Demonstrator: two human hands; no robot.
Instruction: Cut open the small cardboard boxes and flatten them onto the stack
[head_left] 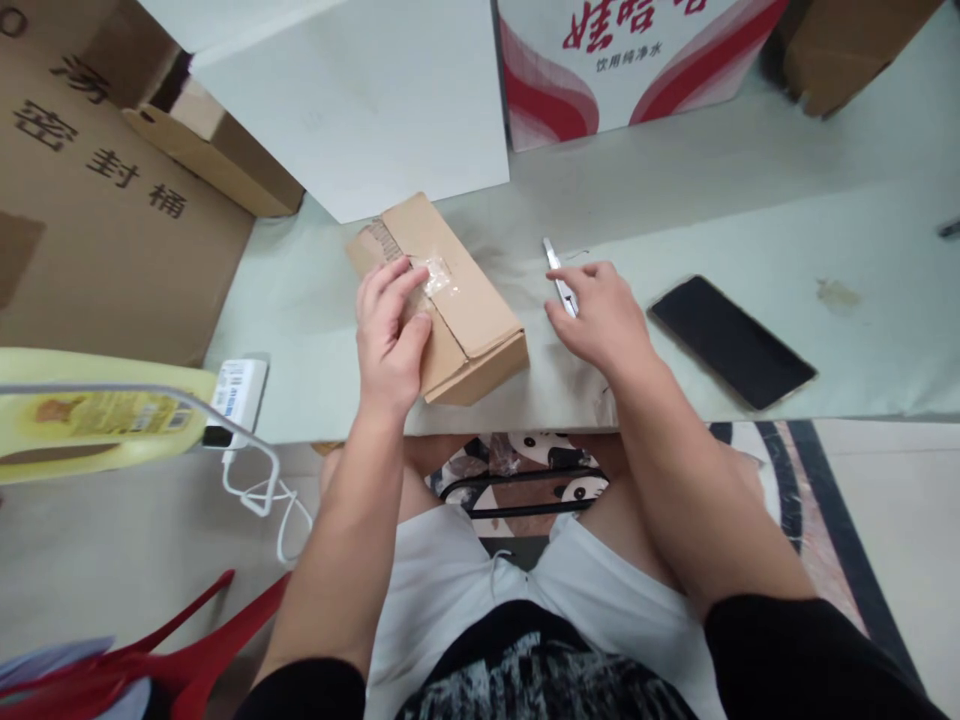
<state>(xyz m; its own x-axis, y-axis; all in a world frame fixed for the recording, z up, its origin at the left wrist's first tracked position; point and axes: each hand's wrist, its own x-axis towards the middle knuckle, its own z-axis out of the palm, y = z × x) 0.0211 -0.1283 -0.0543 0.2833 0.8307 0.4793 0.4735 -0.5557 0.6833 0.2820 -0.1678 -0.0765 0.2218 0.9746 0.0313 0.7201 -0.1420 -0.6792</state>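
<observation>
A small brown cardboard box (469,275) lies at an angle on the table, with clear tape across its top seam. My left hand (391,335) holds it down from the left, fingers bent over the top near the tape and thumb by the seam. Right of the box, my right hand (604,312) has its thumb and index finger at a slim silver utility knife (562,288). The knife's far end points away from me past the index finger; whether it touches the table I cannot tell. The box's left side is partly hidden by my left hand.
A black phone (731,342) lies right of my right arm. Behind stand a large white box (360,110) and a red-and-white carton (555,90). At left are a big cardboard carton (90,250), a yellow bottle (105,412) and a white power bank (241,395) with a cable.
</observation>
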